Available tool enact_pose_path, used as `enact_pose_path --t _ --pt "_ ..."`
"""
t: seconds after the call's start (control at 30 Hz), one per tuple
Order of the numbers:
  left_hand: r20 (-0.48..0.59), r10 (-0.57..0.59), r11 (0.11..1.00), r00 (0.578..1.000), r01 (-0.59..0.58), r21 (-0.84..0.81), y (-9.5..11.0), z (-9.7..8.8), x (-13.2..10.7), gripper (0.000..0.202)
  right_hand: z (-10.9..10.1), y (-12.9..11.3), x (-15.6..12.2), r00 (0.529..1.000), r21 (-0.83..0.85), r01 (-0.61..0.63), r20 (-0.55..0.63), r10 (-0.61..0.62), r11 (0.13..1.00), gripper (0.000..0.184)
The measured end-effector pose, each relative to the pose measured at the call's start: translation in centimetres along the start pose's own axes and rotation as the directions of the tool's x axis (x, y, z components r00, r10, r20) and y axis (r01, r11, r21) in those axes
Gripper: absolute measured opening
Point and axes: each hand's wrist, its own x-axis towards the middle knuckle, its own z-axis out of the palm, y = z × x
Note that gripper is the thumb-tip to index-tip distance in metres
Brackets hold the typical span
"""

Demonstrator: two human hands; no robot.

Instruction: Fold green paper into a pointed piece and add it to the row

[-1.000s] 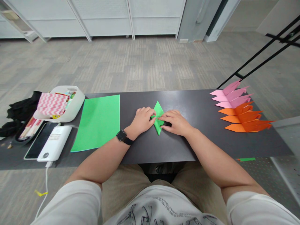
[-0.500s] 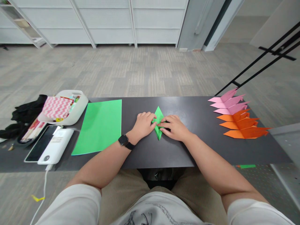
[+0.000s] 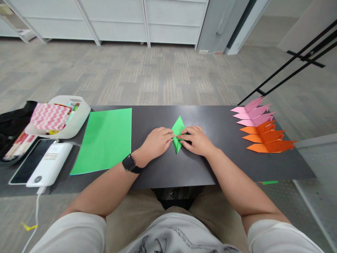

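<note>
Green folded paper (image 3: 178, 127) at middle of desk (image 3: 210, 165), point toward far edge. Left hand (image 3: 157, 142), right hand (image 3: 197, 141) both clamped on its middle, fingertips meeting. Risk, likely: uneven press slides paper, crease lands crooked, flaps mismatch.

Office: grey carpet tiles (image 3: 147, 77), white cabinets (image 3: 118, 21).

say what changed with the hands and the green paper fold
The left hand has uncurled from a loose fist; its fingers now lie flatter at the left edge of the green folded paper. The right hand keeps its fingertips on the paper's middle. Nothing was picked up or let go. The paper, the green sheet and the pink and orange folded pieces lie where they were; only the camera shifted.
</note>
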Motion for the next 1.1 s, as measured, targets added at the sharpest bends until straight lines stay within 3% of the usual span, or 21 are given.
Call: enact_pose_path --t 0.23,0.87,1.1 --pt "0.089 0.009 0.997 0.996 -0.015 0.069 0.4 -0.2 -0.3 0.032 -0.1 -0.2 0.0 1.0 -0.006 -0.001 0.001 0.001 1.0 0.027" --pt "0.1 -0.029 0.995 0.995 0.019 0.1 1.0 -0.5 -0.4 0.03 0.3 -0.5 0.5 0.998 -0.017 -0.061 -0.003 0.061 0.998 0.03" --pt "0.108 -0.07 0.985 0.992 0.052 0.166 3.0 -1.6 -0.9 0.028 0.3 -0.6 0.5 0.999 -0.027 -0.05 -0.014 0.05 0.998 0.027"
